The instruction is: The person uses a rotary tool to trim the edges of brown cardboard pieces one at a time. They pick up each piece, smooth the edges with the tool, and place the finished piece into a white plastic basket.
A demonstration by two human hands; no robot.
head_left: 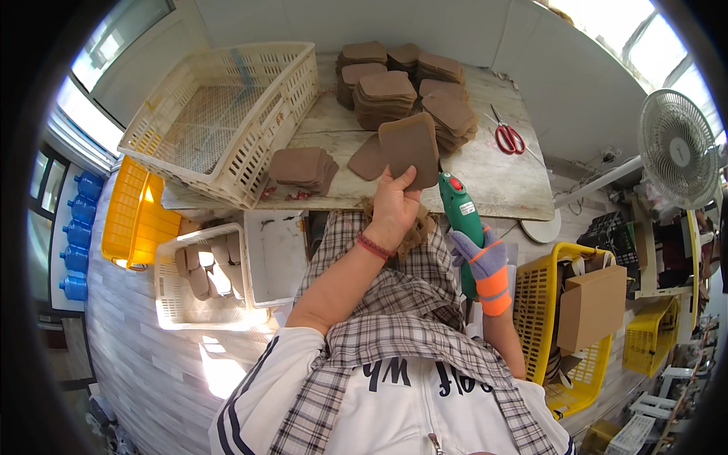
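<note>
Brown leather piece (409, 148) in left hand (394, 205); green glue gun (462, 220) in gloved right hand (485, 262).

Brightness: high overall, daylight throughout.
Light source: windows (121, 34) at upper left and upper right of the frame, both blown out to white.
Glare: hot patch on the pale floor (220, 364) at lower left; washed-out sheen inside the white basket (205, 296) beside it.
Shadows: soft and short under the brown stacks (387, 95) at upper centre; darker under the table edge (341, 203).
Distortion: strong fisheye; straight edges bowed toward the rim, black vignette ringing the corners.
Focus: sharp at centre on the raised brown piece (409, 148); softer and smeared near the right edge around the fan (677, 148).
Colour: warm, slightly overexposed on whites.
</note>
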